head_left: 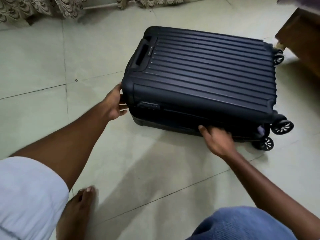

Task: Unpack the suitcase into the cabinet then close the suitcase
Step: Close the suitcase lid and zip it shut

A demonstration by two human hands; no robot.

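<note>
Pale tiled floor fills my view, with a bare foot at seven o'clock. Further out, my right hand sits at the near long edge of the dark navy ribbed suitcase, fingers curled along the seam toward the wheels; whether it pinches a zip pull I cannot tell. My left hand, at nine o'clock, holds the suitcase's near corner, fingers spread. The suitcase lies flat, lid down. A wooden cabinet stands at two o'clock, patterned curtains at eleven.
</note>
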